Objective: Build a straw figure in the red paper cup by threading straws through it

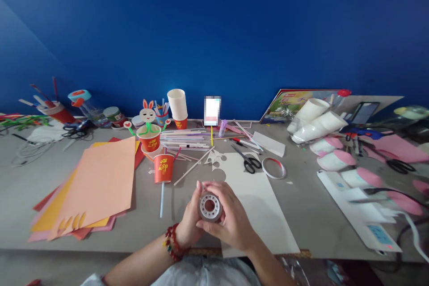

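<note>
A roll of clear tape (210, 206) is held up over the table's near edge, its round face turned toward me. My left hand (189, 225), with a red bead bracelet on the wrist, is closed round the roll's left side. My right hand (231, 219) wraps the roll from the right, thumb and fingers curled on its rim. Both hands hover above a white sheet of paper (258, 205) with cut-out holes near its top. An upside-down red paper cup (163, 168) with a straw stands just beyond my left hand.
Orange, yellow and red sheets (97, 187) lie stacked on the left. Black scissors (250, 161), a tape ring (273, 167) and many straws (184, 140) lie beyond the white sheet. White paper cups (315, 125) and pink-and-white cut pieces (338, 161) fill the right side.
</note>
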Motion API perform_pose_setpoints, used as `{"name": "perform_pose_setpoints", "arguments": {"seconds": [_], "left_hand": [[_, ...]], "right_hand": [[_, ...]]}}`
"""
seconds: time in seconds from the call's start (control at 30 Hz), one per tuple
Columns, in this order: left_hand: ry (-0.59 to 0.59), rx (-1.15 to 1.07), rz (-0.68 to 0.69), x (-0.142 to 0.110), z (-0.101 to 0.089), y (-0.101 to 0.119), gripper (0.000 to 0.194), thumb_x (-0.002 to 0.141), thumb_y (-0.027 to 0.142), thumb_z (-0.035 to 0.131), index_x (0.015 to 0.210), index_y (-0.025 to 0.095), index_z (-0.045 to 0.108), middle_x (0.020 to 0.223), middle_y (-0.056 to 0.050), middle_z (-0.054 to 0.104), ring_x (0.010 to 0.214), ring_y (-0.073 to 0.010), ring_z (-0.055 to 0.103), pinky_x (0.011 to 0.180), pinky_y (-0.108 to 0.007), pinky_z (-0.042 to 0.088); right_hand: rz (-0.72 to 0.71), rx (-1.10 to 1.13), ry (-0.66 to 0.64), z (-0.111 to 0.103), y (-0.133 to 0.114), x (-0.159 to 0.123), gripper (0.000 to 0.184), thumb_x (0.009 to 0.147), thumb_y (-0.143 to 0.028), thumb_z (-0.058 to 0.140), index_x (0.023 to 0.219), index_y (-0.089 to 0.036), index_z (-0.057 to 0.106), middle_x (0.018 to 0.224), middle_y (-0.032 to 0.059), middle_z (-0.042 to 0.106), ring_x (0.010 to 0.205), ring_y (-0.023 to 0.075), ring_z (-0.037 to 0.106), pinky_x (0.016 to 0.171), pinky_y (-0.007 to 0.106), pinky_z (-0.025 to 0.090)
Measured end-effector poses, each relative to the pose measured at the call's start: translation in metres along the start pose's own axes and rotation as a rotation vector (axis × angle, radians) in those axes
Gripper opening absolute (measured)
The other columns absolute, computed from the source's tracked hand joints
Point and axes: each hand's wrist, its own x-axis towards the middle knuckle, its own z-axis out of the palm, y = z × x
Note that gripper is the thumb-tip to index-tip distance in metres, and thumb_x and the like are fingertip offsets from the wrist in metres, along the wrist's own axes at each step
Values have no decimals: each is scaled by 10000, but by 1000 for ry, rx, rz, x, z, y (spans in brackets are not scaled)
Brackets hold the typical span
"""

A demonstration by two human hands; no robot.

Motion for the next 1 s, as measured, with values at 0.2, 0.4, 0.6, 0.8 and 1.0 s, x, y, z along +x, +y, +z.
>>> {"name": "perform_pose_setpoints", "arguments": {"seconds": [0.2, 0.4, 0.6, 0.8, 1.0], "left_hand": [[20, -148, -23, 2, 0, 1, 504, 767, 616, 720, 866, 126, 662, 749, -39, 705, 688, -160, 654, 632, -254, 492], [-86, -59, -61, -1, -3, 3, 632, 806, 724, 582, 727, 100, 653, 651, -64, 657, 594, -153, 608, 589, -259, 457], [-64, 67, 28, 2, -9, 2, 709, 782, 792, 526, 759, 100, 679, 588, -28, 590, 506, -126, 512, 501, -245, 376], [-93, 162, 197, 1, -17, 2, 519, 802, 612, 658, 974, 128, 733, 927, -81, 716, 834, -197, 614, 725, -277, 474], [-302, 468, 390, 1, -33, 3, 446, 942, 437, 507, 1306, 207, 620, 1315, -100, 620, 1194, -276, 551, 1007, -389, 440]], "right_hand": [[15, -25, 12, 3, 1, 0, 554, 760, -512, 777, 1171, -234, 530, 1194, 121, 646, 1123, 299, 593, 961, 436, 514], [67, 128, -50, -4, 2, -1, 637, 787, -687, 664, 1219, -239, 530, 1223, 117, 626, 1140, 288, 587, 965, 412, 507], [15, 83, -58, -11, 5, 2, 310, 901, -366, 659, 1183, -249, 604, 1226, 97, 633, 1169, 261, 566, 1004, 407, 487], [-21, 108, -23, -13, 10, -2, 365, 955, -225, 562, 1312, -296, 587, 1270, 91, 599, 1203, 250, 546, 1013, 419, 476], [-9, 195, 1, -18, 8, -3, 416, 943, -173, 548, 1331, -320, 583, 1302, 70, 580, 1232, 238, 529, 1044, 410, 453]]}}
